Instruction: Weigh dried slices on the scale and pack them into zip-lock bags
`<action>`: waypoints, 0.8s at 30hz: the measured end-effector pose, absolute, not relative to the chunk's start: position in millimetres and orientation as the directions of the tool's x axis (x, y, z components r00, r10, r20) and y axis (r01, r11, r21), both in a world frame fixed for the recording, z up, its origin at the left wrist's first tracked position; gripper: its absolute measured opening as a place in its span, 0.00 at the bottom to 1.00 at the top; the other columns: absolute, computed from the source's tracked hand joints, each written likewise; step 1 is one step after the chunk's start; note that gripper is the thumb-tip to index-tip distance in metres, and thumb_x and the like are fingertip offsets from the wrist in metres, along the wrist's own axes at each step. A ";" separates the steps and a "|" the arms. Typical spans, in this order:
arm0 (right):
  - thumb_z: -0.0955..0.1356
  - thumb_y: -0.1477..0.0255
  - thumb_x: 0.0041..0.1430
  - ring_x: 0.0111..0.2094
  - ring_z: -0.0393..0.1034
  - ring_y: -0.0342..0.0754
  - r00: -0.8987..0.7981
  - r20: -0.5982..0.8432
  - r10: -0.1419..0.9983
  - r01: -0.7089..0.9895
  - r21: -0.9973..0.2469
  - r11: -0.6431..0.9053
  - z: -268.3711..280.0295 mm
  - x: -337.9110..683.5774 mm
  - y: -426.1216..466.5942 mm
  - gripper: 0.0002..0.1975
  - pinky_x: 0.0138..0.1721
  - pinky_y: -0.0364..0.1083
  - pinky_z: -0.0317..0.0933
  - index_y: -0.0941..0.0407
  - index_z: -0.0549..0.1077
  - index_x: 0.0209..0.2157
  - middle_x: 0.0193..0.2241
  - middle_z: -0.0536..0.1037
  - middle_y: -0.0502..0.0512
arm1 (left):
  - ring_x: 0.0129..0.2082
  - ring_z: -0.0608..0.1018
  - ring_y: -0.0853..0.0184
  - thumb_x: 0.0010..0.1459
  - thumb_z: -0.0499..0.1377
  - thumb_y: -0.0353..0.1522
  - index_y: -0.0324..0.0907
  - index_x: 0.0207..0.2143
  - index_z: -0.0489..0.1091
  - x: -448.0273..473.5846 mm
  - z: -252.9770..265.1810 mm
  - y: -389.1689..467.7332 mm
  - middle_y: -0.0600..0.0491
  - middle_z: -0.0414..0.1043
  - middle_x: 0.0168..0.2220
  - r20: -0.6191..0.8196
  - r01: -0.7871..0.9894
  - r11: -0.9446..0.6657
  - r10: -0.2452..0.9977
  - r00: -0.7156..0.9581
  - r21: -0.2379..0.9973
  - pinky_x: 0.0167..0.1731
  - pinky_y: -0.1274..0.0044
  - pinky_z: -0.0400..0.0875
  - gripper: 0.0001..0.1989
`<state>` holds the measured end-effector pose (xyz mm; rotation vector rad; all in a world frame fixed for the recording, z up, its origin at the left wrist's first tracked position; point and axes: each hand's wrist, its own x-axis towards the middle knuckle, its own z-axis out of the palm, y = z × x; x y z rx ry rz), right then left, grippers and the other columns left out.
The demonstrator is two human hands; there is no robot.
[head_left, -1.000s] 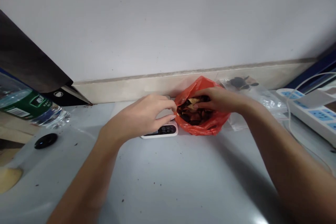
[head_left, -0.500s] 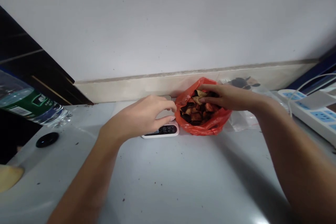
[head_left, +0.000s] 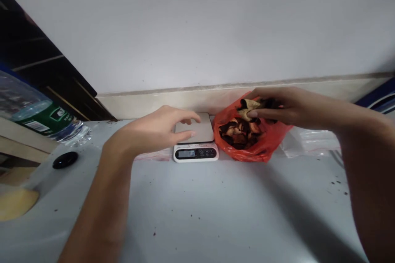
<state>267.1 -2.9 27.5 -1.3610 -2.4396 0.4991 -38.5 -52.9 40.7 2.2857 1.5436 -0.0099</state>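
My right hand [head_left: 285, 107] is closed round several dried slices [head_left: 247, 107], pale on one face and dark at the rim, just above a red plastic bag [head_left: 262, 148]. More brown and reddish dried slices [head_left: 237, 133] fill the bag's mouth. My left hand [head_left: 160, 129] hovers over the left side of a small white kitchen scale [head_left: 196, 154], thumb and fingers apart, nothing between them. The scale's plate [head_left: 203, 127] is bare where it shows, and its display appears to read zero. The bag stands directly right of the scale.
Clear plastic bags [head_left: 311, 141] lie right of the red bag, another [head_left: 154, 156] by the scale's left. A large water bottle [head_left: 46, 111], a black round object [head_left: 65, 159] and a yellowish object [head_left: 18, 204] are at left. The wall [head_left: 197, 41] rises behind.
My right hand has lifted out of the red bag's mouth with dried slices in it. My left hand has drawn left, uncovering the scale's plate and display. The view has shifted slightly.
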 end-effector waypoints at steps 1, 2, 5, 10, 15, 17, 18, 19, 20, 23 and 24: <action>0.64 0.44 0.61 0.37 0.79 0.57 -0.525 0.109 0.844 0.726 -0.460 0.511 33.3 259.5 -5.1 0.27 0.33 0.50 0.70 0.49 0.81 0.45 0.40 0.86 0.57 | 0.63 0.76 0.53 0.67 0.53 0.51 0.55 0.65 0.71 -44.9 43.4 -52.6 0.53 0.74 0.65 -0.242 0.915 -0.282 0.903 0.355 0.289 0.57 0.68 0.73 0.28; 0.65 0.45 0.62 0.37 0.78 0.56 -0.554 0.119 0.824 0.695 -0.480 0.536 38.2 249.8 -6.3 0.27 0.34 0.50 0.69 0.50 0.81 0.46 0.40 0.85 0.57 | 0.62 0.76 0.53 0.66 0.53 0.52 0.55 0.66 0.69 -51.6 46.0 -52.5 0.53 0.74 0.66 -0.270 0.933 -0.235 0.912 0.309 0.271 0.56 0.67 0.73 0.30; 0.65 0.51 0.65 0.37 0.76 0.53 -0.611 0.167 0.774 0.633 -0.485 0.604 44.3 211.3 -3.4 0.22 0.37 0.48 0.66 0.50 0.79 0.48 0.40 0.84 0.55 | 0.61 0.78 0.53 0.64 0.53 0.55 0.56 0.69 0.65 -69.7 51.3 -52.1 0.51 0.74 0.66 -0.346 0.968 -0.102 0.921 0.180 0.230 0.56 0.67 0.73 0.35; 0.67 0.66 0.66 0.38 0.76 0.50 -0.625 -0.135 0.769 0.744 -0.402 0.534 29.9 147.6 9.7 0.11 0.36 0.46 0.65 0.49 0.80 0.46 0.41 0.84 0.53 | 0.60 0.78 0.53 0.65 0.53 0.52 0.53 0.73 0.60 -83.2 47.8 -47.1 0.47 0.72 0.68 -0.431 0.986 0.020 0.901 0.054 0.166 0.58 0.67 0.71 0.36; 0.67 0.69 0.68 0.44 0.80 0.54 -0.517 -0.361 0.776 0.854 -0.281 0.438 17.6 127.9 11.8 0.15 0.35 0.46 0.67 0.49 0.79 0.52 0.49 0.83 0.59 | 0.62 0.77 0.53 0.65 0.57 0.51 0.54 0.74 0.58 -81.8 32.0 -36.4 0.46 0.71 0.69 -0.494 0.975 -0.005 0.862 0.116 0.221 0.59 0.66 0.70 0.37; 0.68 0.68 0.67 0.46 0.80 0.56 -0.485 -0.367 0.794 0.872 -0.270 0.408 16.0 130.7 12.1 0.22 0.35 0.47 0.70 0.47 0.75 0.61 0.53 0.82 0.60 | 0.64 0.76 0.52 0.65 0.58 0.51 0.55 0.74 0.58 -79.4 26.0 -33.4 0.46 0.71 0.69 -0.483 0.971 -0.022 0.864 0.139 0.240 0.59 0.66 0.71 0.38; 0.69 0.67 0.66 0.47 0.80 0.58 -0.480 -0.354 0.803 0.874 -0.270 0.403 15.1 133.1 13.0 0.26 0.37 0.48 0.71 0.45 0.72 0.64 0.54 0.81 0.61 | 0.64 0.76 0.51 0.65 0.58 0.51 0.55 0.74 0.57 -78.0 23.7 -32.4 0.46 0.70 0.69 -0.478 0.969 -0.031 0.865 0.149 0.246 0.59 0.65 0.71 0.38; 0.70 0.65 0.64 0.49 0.80 0.59 -0.482 -0.338 0.808 0.872 -0.275 0.406 13.8 135.8 14.4 0.30 0.39 0.50 0.73 0.44 0.70 0.67 0.54 0.81 0.61 | 0.63 0.76 0.51 0.65 0.58 0.51 0.54 0.75 0.57 -76.8 21.7 -31.7 0.45 0.70 0.69 -0.474 0.967 -0.043 0.866 0.162 0.252 0.59 0.65 0.71 0.38; 0.72 0.65 0.63 0.50 0.80 0.60 -0.489 -0.319 0.812 0.866 -0.285 0.410 12.2 138.6 16.2 0.33 0.42 0.51 0.74 0.43 0.68 0.69 0.53 0.81 0.61 | 0.63 0.76 0.51 0.66 0.58 0.50 0.53 0.75 0.56 -75.7 20.2 -31.2 0.45 0.70 0.69 -0.471 0.964 -0.056 0.865 0.176 0.259 0.59 0.65 0.70 0.39; 0.72 0.64 0.62 0.50 0.80 0.60 -0.505 -0.293 0.812 0.846 -0.354 0.398 7.9 147.3 21.5 0.38 0.47 0.54 0.74 0.41 0.63 0.72 0.51 0.82 0.60 | 0.65 0.75 0.52 0.66 0.57 0.49 0.52 0.76 0.55 -74.0 18.1 -30.7 0.44 0.66 0.71 -0.465 0.959 -0.092 0.859 0.212 0.267 0.62 0.64 0.68 0.39; 0.72 0.64 0.62 0.49 0.80 0.59 -0.499 -0.294 0.815 0.844 -0.376 0.381 7.3 150.2 22.5 0.40 0.48 0.55 0.74 0.40 0.61 0.73 0.52 0.82 0.59 | 0.65 0.74 0.52 0.66 0.57 0.49 0.52 0.76 0.55 -73.9 18.1 -30.7 0.44 0.65 0.72 -0.467 0.960 -0.095 0.858 0.213 0.263 0.63 0.64 0.67 0.39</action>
